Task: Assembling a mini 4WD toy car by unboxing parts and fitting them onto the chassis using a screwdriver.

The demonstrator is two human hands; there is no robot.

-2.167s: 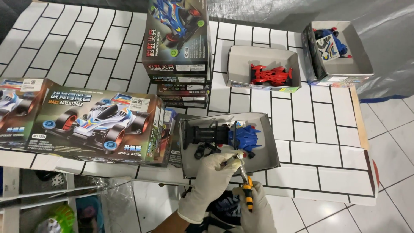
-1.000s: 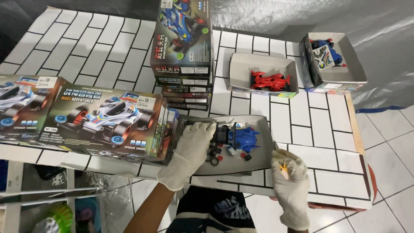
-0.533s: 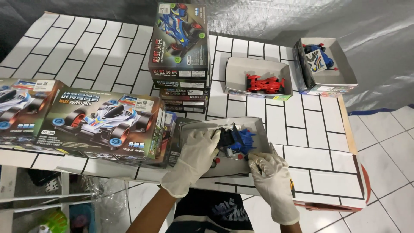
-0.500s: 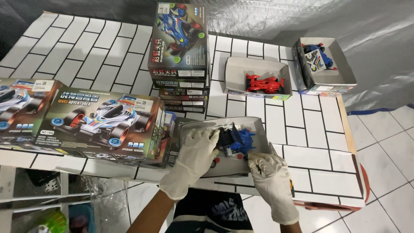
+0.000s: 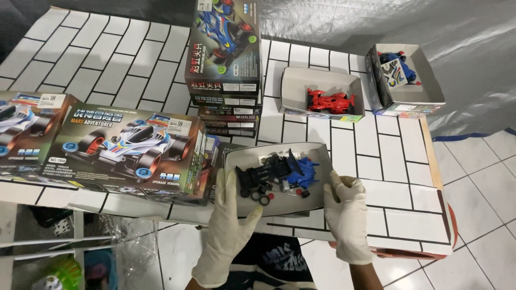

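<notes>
Both my hands wear white gloves. My left hand (image 5: 230, 215) grips the left edge of a grey cardboard tray (image 5: 318, 204) near the table's front edge. My right hand (image 5: 346, 212) holds the tray's right edge. Inside the tray lie a black toy car chassis (image 5: 263, 174), a blue car body (image 5: 302, 171), loose black wheels (image 5: 260, 197) and small red parts (image 5: 303, 193).
Boxed toy car kits (image 5: 123, 147) lie at the left. A stack of kit boxes (image 5: 226, 53) stands behind the tray. Further back are an open tray with a red car (image 5: 329, 102) and an open box with a blue car (image 5: 399, 72). The table (image 5: 376, 161) has a white brick pattern.
Earlier my right hand held a yellow-handled tool below the table; that tool is out of view now. Both hands have come up onto the tray's two sides.
</notes>
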